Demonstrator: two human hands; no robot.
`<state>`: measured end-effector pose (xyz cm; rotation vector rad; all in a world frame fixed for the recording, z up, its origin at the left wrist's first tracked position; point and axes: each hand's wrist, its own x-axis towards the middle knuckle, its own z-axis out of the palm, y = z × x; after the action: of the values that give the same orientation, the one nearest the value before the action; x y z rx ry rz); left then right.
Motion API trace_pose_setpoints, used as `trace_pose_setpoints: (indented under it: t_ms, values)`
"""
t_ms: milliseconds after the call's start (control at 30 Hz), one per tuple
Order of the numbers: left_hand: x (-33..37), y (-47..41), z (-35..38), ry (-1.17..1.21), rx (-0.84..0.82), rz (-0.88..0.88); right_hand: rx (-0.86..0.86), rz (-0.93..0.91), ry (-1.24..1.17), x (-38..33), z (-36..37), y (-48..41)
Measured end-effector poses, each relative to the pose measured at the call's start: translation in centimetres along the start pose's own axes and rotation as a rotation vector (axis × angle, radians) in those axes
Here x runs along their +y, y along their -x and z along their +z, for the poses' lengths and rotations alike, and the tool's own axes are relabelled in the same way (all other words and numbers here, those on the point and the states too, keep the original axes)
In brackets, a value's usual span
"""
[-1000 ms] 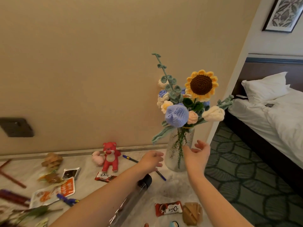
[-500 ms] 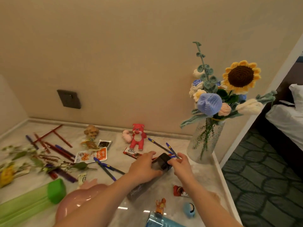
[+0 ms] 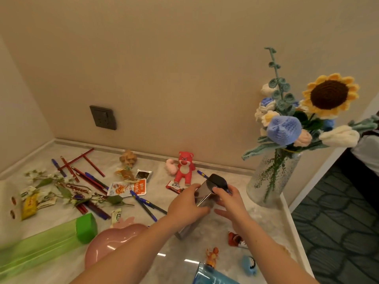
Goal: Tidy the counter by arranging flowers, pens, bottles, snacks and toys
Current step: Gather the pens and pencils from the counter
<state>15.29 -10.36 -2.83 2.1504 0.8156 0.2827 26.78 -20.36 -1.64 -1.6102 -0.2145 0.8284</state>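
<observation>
Surroundings: red bear toy, Dove bar and blue pens lie near the hands on the marble surface | Task thing: clear bottle, black cap, tilted, mid-surface | Grip: left hand wraps the body; right hand pinches the cap | Container: glass vase holds crochet flowers

Red bear, yellow sunflower, green box, seemingly pink dish.
</observation>
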Motion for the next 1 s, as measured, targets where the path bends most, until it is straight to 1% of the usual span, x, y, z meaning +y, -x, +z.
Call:
trace_pose_setpoints:
  t_ms: [33,67,167,200,300,367,433,500,567,633,700,833,900,1000]
  values:
    - [0.0,-0.2,-0.3,0.023,-0.016,0.001,-0.007,-0.009,0.000,0.0,0.4,-0.2]
    - [-0.1,-0.5,-0.5,0.029,-0.045,0.000,0.026,-0.036,0.020,0.2,0.9,-0.5]
    - [-1.3,-1.2,-1.0,-0.046,-0.195,-0.007,0.246,-0.124,0.131,0.8,1.6,-1.5]
    - [-1.5,-1.2,-0.9,-0.079,-0.253,0.002,0.274,-0.122,0.172,0.9,1.4,-1.5]
    - [-2.5,-1.2,-0.7,-0.146,-0.368,0.038,0.254,-0.064,0.361,1.1,1.5,-1.8]
    - [-3.0,-1.2,-0.4,-0.160,-0.383,0.057,0.259,-0.063,0.420,1.1,2.0,-1.7]
    - [-3.1,-1.3,-0.4,-0.170,-0.392,0.066,0.292,-0.104,0.472,0.9,2.8,-1.5]
    - [-3.2,-1.4,-0.9,-0.194,-0.400,0.074,0.330,-0.201,0.480,0.5,3.6,-1.2]
    - [-3.5,-1.4,-2.0,-0.170,-0.391,0.046,0.318,-0.326,0.403,0.1,4.7,-1.0]
    - [-4.2,-1.3,-3.6,-0.062,-0.338,-0.006,0.270,-0.399,0.329,-0.6,6.3,-0.9]
    - [-5.3,-0.9,-5.9,0.062,-0.234,-0.048,0.189,-0.433,0.288,-1.2,8.4,-0.9]
    - [-8.3,0.7,-11.4,0.220,0.038,-0.186,-0.036,-0.430,0.200,-1.3,14.3,-0.9]
    - [-10.2,2.8,-14.3,0.273,0.195,-0.238,-0.144,-0.435,0.189,-1.1,17.9,0.0]
    - [-12.4,5.6,-17.8,0.314,0.375,-0.302,-0.263,-0.415,0.172,-0.9,22.1,1.5]
